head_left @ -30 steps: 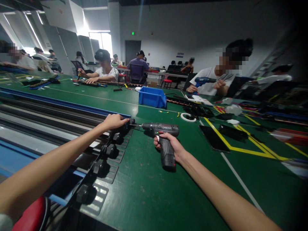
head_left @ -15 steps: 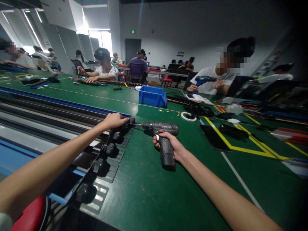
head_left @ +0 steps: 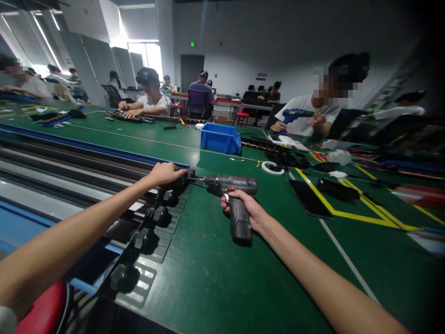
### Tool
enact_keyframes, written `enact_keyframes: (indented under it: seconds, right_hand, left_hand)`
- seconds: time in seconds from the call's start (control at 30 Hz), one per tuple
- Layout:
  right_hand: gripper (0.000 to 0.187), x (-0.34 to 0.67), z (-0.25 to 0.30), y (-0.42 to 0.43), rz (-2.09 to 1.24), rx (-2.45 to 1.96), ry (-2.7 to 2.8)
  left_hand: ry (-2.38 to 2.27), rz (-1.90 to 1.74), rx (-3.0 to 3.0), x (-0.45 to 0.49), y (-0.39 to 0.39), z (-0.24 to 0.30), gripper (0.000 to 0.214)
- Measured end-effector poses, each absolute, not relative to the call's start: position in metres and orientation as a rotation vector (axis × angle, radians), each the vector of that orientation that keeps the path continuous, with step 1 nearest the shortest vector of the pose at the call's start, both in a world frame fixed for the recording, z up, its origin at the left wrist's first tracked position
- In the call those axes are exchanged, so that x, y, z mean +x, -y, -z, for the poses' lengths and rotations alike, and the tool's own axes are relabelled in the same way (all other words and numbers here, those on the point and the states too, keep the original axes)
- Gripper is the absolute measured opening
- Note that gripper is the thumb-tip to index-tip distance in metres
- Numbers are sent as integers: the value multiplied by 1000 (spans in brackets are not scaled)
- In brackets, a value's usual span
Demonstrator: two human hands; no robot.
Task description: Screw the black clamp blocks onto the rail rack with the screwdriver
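Observation:
My right hand (head_left: 248, 206) is wrapped round the grip of a black cordless drill (head_left: 239, 185), a finger on its trigger. The drill lies level, and its long thin bit (head_left: 196, 179) points left to the far black fitting (head_left: 190, 173), seemingly touching it. My left hand (head_left: 167, 174) is closed over the end of a long rail assembly (head_left: 79, 171), its fingertips at that same fitting; the undersides of the fingers are hidden. More black hexagonal fittings (head_left: 124, 277) line the assembly's near end, with slotted black tabs (head_left: 141, 285) sticking out over the table.
A blue bin (head_left: 220, 139) stands beyond the drill on the green table (head_left: 208, 278). Right of it lie a roll of white tape (head_left: 272, 168), a flat black panel (head_left: 309, 199) and loose wires. A co-worker (head_left: 306, 111) across the table holds a blue drill. A red stool (head_left: 45, 308) is below left.
My drill has shifted very slightly, its grip a touch to the left and up. My left hand stays in place. In the background, a seated co-worker's raised hand has come down.

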State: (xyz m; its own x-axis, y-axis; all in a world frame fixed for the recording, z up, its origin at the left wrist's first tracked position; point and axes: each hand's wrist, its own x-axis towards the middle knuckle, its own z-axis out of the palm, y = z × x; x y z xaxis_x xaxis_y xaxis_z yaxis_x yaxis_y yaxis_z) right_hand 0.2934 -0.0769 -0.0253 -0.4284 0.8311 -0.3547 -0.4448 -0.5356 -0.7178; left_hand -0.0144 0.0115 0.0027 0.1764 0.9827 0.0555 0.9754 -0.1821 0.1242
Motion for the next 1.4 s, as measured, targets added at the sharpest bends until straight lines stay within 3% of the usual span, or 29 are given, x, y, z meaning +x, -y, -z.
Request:
enact_keyframes:
  seconds: [0.67, 0.8, 0.93, 1.0, 1.17, 1.4]
  right_hand:
    - [14, 299, 30, 78, -2046, -835, 637]
    - [15, 304, 30, 79, -2006, -746, 559]
    - [14, 306, 28, 78, -1973, -704, 460]
    - [11, 306, 27, 77, -1956, -693, 407]
    - [9, 307, 30, 74, -1942, -680, 405]
    - [10, 307, 33, 71, -1967, -676, 370]
  left_hand:
    - [-1978, -205, 2358, -14, -10, -6, 74]
    - [-1979, -272, 2363, -16, -9, -4, 61]
    - [-1890, -521, 2582, -21, -12, -11, 30]
    - [-1707, -575, 2719, -22, -23, -18, 38]
    - [-1223, -184, 2631, -15, -63, -29, 66]
    - [-1041, 70, 2618, -7, -87, -23, 51]
